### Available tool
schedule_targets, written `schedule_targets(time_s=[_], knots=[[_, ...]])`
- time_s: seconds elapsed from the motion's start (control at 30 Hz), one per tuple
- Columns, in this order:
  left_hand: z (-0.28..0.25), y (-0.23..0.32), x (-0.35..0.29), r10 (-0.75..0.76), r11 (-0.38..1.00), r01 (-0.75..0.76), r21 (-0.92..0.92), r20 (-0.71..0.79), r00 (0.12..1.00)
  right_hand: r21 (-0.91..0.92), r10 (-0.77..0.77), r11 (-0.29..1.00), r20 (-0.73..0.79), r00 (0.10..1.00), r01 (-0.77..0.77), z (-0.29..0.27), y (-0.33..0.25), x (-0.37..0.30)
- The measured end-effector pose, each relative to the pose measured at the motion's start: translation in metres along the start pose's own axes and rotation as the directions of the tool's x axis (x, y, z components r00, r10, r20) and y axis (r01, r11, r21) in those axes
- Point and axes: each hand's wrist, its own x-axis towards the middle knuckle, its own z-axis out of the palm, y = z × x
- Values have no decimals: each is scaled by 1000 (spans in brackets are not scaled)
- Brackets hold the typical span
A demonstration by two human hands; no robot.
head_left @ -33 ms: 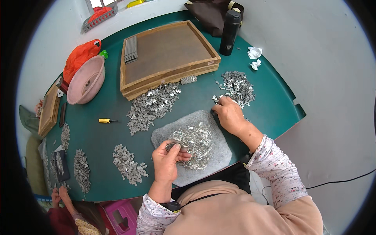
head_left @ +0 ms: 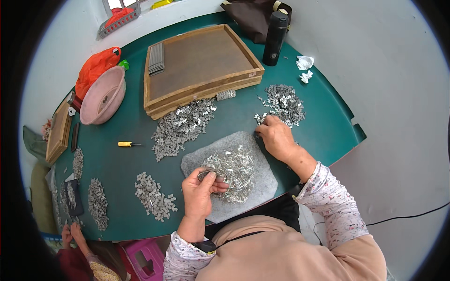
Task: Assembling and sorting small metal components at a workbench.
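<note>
My left hand [head_left: 199,192] is closed over the left side of a grey felt mat [head_left: 265,180], thumb pressed on a small dark grey metal piece [head_left: 204,174] that is mostly hidden by the fingers. On the mat, beside that hand, lies a heap of thin silvery metal pins [head_left: 234,171]. Beyond the mat's right corner my right hand [head_left: 280,140] reaches down to the table with its fingertips pinched together. Whatever sits in that pinch is hidden. Just past those fingertips spreads a pile of small grey metal links [head_left: 286,105].
Stacked wooden trays [head_left: 204,91] stand at the back, with more metal links [head_left: 183,129] before them. A black bottle [head_left: 275,40], pink basin [head_left: 103,96] and yellow-handled screwdriver [head_left: 126,144] are on the green table [head_left: 126,164]. Another person's hands [head_left: 74,232] work at lower left.
My right hand has shifted very slightly to the right. The left hand keeps its place and grip.
</note>
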Motion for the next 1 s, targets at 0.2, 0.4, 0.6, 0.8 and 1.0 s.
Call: schedule_targets(time_s=[0.2, 0.4, 0.6, 0.8, 1.0], knots=[[0, 0, 1, 8, 1000, -8, 7, 1, 1000, 93, 106, 990, -20, 994, -104, -25, 5, -3], [4, -2, -1, -7, 1000, 7, -3, 30, 1000, 49, 59, 997, 48, 997, -61, -20, -3, -7], [2, -3, -3, -15, 1000, 15, -7, 30, 999, 25, -34, 999, 47, 998, 32, -8, -6, -10], [6, -2, -4, -34, 999, 34, -6, 31, 999, -96, -145, 983, 109, 983, 156, -9, -5, -8], [11, -6, -4, -26, 1000, 25, 11, 64, 998, -9, -107, 994, 24, 994, 107, -7, -10, -11]])
